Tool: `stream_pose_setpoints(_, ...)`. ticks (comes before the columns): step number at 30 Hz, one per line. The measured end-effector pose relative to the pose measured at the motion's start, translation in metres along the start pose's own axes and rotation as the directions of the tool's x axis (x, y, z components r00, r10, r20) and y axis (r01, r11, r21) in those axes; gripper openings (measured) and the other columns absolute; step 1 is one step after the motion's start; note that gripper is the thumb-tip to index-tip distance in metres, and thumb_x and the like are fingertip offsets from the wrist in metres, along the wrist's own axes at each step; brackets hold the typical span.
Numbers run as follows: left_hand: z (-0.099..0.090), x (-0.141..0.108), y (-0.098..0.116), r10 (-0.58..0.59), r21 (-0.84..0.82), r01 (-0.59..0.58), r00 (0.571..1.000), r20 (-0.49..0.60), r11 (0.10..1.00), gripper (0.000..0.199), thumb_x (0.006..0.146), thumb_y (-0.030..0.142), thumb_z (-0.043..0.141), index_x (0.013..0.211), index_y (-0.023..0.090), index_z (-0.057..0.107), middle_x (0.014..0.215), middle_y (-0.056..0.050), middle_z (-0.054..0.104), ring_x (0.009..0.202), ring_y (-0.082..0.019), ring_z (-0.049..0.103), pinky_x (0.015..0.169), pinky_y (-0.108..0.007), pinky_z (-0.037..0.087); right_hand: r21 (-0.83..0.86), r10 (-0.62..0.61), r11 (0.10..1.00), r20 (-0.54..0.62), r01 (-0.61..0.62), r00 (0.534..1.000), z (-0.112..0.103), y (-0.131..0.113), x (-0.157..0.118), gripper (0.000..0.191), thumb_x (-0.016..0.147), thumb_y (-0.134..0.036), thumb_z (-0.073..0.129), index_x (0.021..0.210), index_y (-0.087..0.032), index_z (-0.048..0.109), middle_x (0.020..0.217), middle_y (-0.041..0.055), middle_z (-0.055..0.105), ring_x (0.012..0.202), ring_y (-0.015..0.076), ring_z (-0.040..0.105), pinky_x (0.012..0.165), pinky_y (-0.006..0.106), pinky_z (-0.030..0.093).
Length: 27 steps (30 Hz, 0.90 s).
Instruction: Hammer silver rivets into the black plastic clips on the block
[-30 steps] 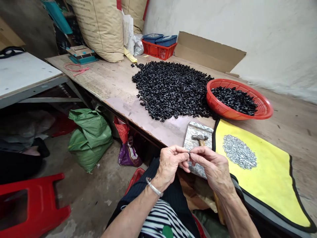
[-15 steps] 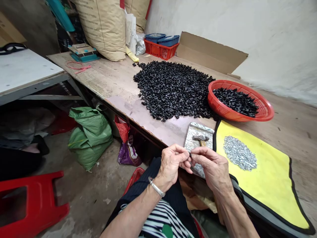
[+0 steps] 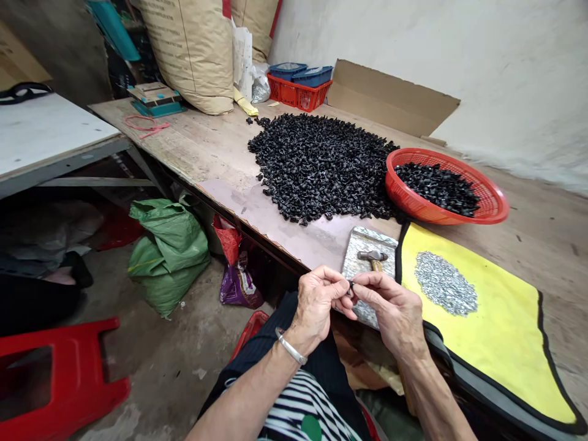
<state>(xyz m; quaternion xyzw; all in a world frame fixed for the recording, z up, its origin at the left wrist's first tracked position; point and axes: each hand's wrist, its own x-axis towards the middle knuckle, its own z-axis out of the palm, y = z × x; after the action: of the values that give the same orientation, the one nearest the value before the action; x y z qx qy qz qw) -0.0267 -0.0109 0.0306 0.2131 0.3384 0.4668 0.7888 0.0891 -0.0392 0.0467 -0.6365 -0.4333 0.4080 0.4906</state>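
**Legible text:** none; no word, number or brand can be read in this view.
**Far left, on the bench (image 3: 206, 147):** a kraft paper sack (image 3: 188, 55) leaning at the far end bears rows of dark print on its face, too small to read.
**Beside the sack, on its right:** a white paper sheet (image 3: 242, 58) stands upright; faint marks show, illegible.
**Below the near edge of the bench:** a purple plastic bag (image 3: 237, 286) shows pale printed lettering, creased and blurred, unreadable.
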Motion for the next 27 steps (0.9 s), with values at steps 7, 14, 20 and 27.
stream_pose_setpoints(7,0.002,-0.001,-0.002,-0.010,0.034,0.010,1.000,0.015,0.999,0.021,0.060,0.024,0.071,0.064,0.010,0.056,0.051,-0.001,0.058,0.038,-0.009,0.052,0.036,-0.022,0.048,0.193,0.131,0.973,0.006,-0.130,0.991,-0.002,0.001,0.002,0.012,0.062,-0.024,0.071,0.066,-0.016,0.063,0.059,0.0001,0.061,0.054,0.0117,0.056,0.053,0.025,0.046)
stream_pose_setpoints(14,-0.001,0.001,-0.004,0.002,0.052,-0.006,0.997,0.073,0.999,0.019,0.062,0.023,0.070,0.064,0.010,0.056,0.048,-0.002,0.058,0.039,-0.010,0.053,0.035,-0.022,0.048,0.364,0.226,0.904,0.037,-0.223,0.974,0.001,0.001,0.000,0.016,0.059,-0.026,0.073,0.063,-0.015,0.062,0.055,-0.0001,0.060,0.049,0.0108,0.055,0.047,0.024,0.043)
stream_pose_setpoints(20,-0.004,-0.001,-0.004,-0.037,0.023,0.035,0.995,0.093,0.999,0.022,0.061,0.025,0.071,0.064,0.010,0.055,0.052,-0.001,0.058,0.038,-0.009,0.051,0.035,-0.023,0.048,0.207,0.137,0.968,0.026,-0.139,0.990,-0.004,0.004,-0.003,0.014,0.064,-0.026,0.071,0.069,-0.016,0.064,0.063,0.0005,0.063,0.058,0.0115,0.057,0.055,0.024,0.045)
stream_pose_setpoints(27,-0.003,0.000,-0.003,-0.006,0.126,-0.005,0.997,0.080,0.992,0.020,0.060,0.024,0.070,0.061,0.011,0.055,0.049,0.000,0.057,0.037,-0.009,0.050,0.034,-0.021,0.046,0.205,0.169,0.960,0.122,-0.191,0.978,-0.009,0.003,0.003,0.018,0.062,-0.029,0.072,0.070,-0.015,0.063,0.061,0.0002,0.060,0.053,0.0115,0.055,0.053,0.026,0.044)
